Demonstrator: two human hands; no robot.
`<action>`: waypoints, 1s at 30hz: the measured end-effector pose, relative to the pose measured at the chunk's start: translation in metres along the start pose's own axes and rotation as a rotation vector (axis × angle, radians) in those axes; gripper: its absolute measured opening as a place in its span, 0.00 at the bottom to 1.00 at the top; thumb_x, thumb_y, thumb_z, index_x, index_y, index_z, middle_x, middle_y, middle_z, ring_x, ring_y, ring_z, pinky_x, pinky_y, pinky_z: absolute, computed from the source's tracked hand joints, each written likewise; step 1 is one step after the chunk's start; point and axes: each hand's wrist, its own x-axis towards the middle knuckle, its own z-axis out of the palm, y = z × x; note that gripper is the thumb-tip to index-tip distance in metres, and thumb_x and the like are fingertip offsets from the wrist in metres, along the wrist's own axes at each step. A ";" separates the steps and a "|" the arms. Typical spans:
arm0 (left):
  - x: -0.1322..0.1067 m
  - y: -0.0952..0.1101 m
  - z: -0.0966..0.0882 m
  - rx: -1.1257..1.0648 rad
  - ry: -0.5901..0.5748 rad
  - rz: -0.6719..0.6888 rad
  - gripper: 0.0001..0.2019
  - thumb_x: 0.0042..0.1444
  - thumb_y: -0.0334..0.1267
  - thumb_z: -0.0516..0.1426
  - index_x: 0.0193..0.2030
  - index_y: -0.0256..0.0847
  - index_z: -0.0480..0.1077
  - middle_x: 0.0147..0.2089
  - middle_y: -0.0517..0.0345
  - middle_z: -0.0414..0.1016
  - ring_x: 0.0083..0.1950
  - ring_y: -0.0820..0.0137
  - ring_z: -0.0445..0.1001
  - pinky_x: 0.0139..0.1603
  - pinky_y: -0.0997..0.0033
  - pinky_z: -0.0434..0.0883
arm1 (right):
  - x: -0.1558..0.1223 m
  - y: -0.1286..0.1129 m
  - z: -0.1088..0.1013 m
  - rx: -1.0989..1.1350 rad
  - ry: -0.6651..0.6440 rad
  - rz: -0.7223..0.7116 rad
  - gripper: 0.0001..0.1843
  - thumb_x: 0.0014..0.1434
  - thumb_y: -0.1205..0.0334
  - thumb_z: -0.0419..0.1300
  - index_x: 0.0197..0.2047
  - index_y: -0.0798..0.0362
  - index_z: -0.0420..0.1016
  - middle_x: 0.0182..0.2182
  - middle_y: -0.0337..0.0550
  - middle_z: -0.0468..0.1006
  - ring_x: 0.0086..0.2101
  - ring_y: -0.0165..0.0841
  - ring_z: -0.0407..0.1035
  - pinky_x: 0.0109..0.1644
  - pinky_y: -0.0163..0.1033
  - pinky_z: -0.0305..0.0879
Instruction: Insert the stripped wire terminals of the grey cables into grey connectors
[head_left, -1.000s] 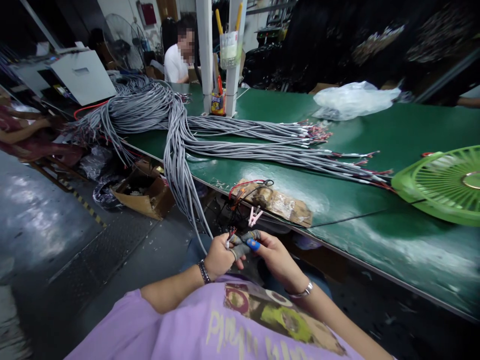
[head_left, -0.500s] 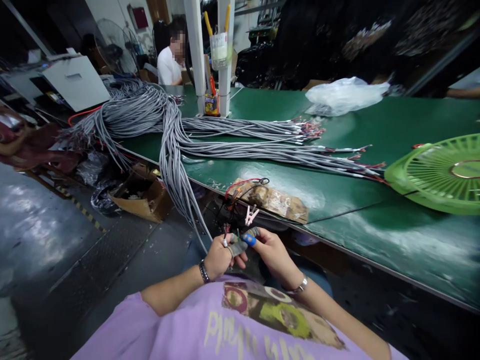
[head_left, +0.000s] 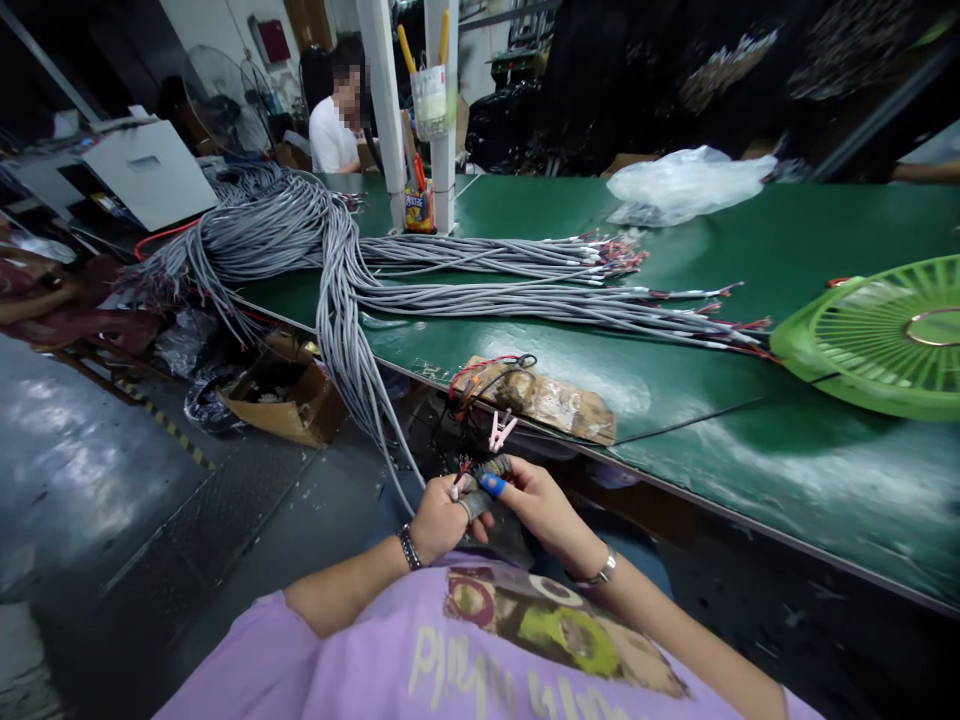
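Observation:
My left hand [head_left: 442, 515] is closed around the end of a grey cable [head_left: 403, 450], just in front of my body. Thin coloured wires [head_left: 464, 466] stick up from its fingers. Against it, my right hand [head_left: 529, 490] pinches at the wire ends, thumb and forefinger together; what lies between those fingertips is too small to make out. Coverings wrap some fingertips on both hands, a blue one on the right thumb. The cable hangs down from a thick grey cable bundle [head_left: 337, 270] on the green table [head_left: 675, 400].
A wooden board [head_left: 559, 398] with red and black leads lies at the table edge, a pink clip [head_left: 501, 432] beside it. A green fan [head_left: 885, 335] stands right, a plastic bag [head_left: 686, 185] behind. A cardboard box [head_left: 281, 400] sits lower left. A person [head_left: 334, 130] sits beyond the table.
My right hand has shifted slightly left and closer to the left hand, its fingers now over the wires. The view has tilted a little; the cables on the table lie as before.

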 end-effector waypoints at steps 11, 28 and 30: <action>-0.003 0.006 0.001 0.063 0.014 0.000 0.16 0.48 0.49 0.58 0.21 0.37 0.65 0.16 0.61 0.68 0.13 0.78 0.63 0.15 0.78 0.55 | -0.001 0.001 0.000 0.007 0.084 -0.011 0.16 0.51 0.49 0.61 0.31 0.54 0.69 0.24 0.37 0.72 0.25 0.29 0.64 0.32 0.35 0.61; -0.001 0.002 0.002 0.025 0.044 0.015 0.18 0.49 0.51 0.57 0.22 0.37 0.66 0.17 0.59 0.69 0.14 0.77 0.65 0.15 0.78 0.52 | 0.001 0.012 0.007 0.123 0.273 0.020 0.18 0.50 0.46 0.60 0.28 0.53 0.67 0.20 0.36 0.69 0.20 0.27 0.59 0.26 0.34 0.56; -0.002 0.004 0.003 0.046 0.012 -0.004 0.18 0.48 0.51 0.58 0.21 0.37 0.66 0.16 0.60 0.69 0.13 0.77 0.64 0.15 0.78 0.52 | 0.000 0.011 0.009 0.166 0.216 0.026 0.18 0.50 0.45 0.60 0.28 0.52 0.66 0.19 0.35 0.69 0.19 0.27 0.60 0.25 0.35 0.56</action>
